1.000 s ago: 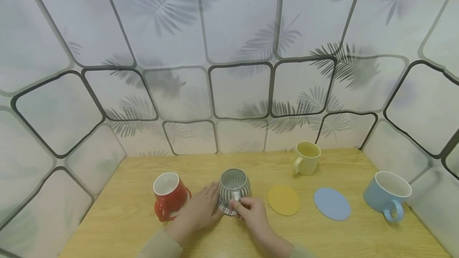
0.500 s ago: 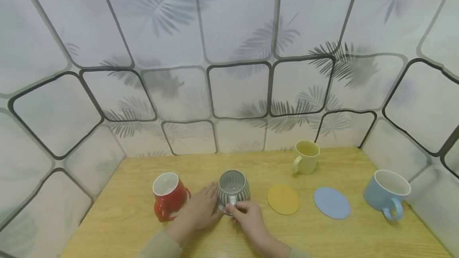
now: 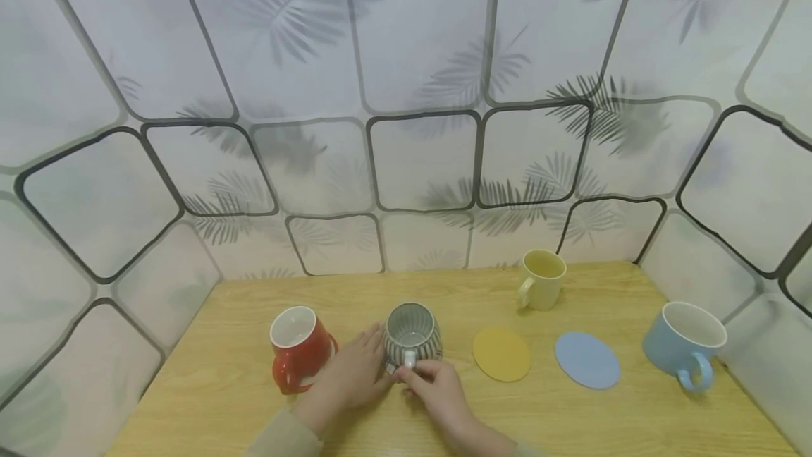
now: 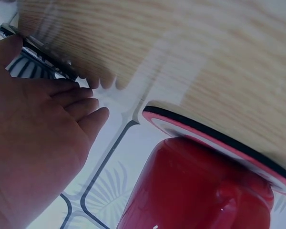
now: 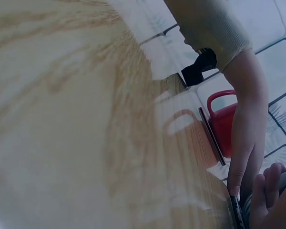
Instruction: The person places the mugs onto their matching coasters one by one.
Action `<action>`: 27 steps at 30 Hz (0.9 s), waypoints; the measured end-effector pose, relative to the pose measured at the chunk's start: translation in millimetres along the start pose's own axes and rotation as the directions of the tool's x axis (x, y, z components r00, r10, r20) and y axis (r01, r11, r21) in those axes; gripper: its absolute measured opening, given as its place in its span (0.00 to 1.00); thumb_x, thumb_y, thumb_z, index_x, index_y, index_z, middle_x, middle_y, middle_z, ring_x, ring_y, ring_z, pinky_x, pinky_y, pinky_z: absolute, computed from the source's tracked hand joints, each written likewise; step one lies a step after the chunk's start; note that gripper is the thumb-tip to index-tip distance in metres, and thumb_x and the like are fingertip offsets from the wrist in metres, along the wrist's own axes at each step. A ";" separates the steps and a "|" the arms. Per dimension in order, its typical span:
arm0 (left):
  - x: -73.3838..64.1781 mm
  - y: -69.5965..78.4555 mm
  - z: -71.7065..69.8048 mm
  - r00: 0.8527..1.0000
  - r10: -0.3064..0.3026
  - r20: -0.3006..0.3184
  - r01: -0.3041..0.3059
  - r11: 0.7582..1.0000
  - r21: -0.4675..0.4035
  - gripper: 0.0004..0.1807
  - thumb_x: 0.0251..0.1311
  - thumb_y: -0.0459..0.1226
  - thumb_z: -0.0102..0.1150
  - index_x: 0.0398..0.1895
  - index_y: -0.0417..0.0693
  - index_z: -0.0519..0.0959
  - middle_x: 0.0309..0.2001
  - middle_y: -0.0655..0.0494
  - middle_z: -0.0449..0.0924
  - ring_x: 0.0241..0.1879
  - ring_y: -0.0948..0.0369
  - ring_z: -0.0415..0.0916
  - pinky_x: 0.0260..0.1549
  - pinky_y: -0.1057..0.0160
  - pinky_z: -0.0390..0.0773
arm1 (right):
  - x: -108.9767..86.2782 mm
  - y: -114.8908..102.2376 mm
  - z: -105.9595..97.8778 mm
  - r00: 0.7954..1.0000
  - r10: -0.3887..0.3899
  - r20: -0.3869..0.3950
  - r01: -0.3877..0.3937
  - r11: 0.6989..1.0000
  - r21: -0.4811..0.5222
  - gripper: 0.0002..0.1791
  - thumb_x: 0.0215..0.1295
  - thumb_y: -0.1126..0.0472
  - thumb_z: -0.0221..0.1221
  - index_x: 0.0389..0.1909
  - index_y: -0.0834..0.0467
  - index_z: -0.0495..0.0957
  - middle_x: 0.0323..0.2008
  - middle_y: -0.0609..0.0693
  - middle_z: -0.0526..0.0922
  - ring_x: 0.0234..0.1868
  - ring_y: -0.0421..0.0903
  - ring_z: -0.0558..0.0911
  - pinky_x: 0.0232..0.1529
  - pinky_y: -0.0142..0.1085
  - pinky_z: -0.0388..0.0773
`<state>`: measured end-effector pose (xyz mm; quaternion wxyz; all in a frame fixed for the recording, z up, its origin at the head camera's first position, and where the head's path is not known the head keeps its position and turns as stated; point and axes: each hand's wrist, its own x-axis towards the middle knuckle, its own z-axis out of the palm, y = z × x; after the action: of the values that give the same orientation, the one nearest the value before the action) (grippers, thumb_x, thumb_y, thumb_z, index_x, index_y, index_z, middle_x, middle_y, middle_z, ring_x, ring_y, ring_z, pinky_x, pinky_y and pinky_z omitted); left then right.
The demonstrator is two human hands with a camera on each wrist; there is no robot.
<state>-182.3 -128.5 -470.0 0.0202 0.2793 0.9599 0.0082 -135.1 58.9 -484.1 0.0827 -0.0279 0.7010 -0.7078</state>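
A grey striped mug stands on a checked coaster at the middle of the table, its handle toward me. My right hand pinches that handle between thumb and fingers. Flat on the table to the mug's left lies my left hand, fingers extended. In the left wrist view the thumb and fingers of the left hand reach the edge of the checked coaster. Most of this coaster is hidden under the mug.
Left of my left hand, a red mug sits on a red-rimmed coaster. To the right lie a yellow coaster and a blue coaster. A yellow mug stands behind them, a blue mug at far right.
The grey striped mug has shifted slightly left and toward me, its handle turning a little left with my right hand on it. My left hand stays in place.
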 end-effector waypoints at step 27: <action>-0.2 -0.3 2.6 0.999 0.011 -0.039 -0.012 0.999 -0.051 0.42 0.78 0.58 0.50 0.78 0.32 0.66 0.79 0.36 0.66 0.80 0.43 0.63 0.80 0.45 0.66 | 1.8 -5.8 -10.2 0.993 0.014 0.121 -0.013 1.000 -0.005 0.15 0.73 0.66 0.62 0.50 0.76 0.84 0.37 0.58 0.91 0.27 0.34 0.79 0.32 0.22 0.80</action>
<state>-182.1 -128.8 -472.6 0.0089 0.2840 0.9580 0.0383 -138.9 68.8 -478.7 0.1298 -0.0663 0.6965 -0.7026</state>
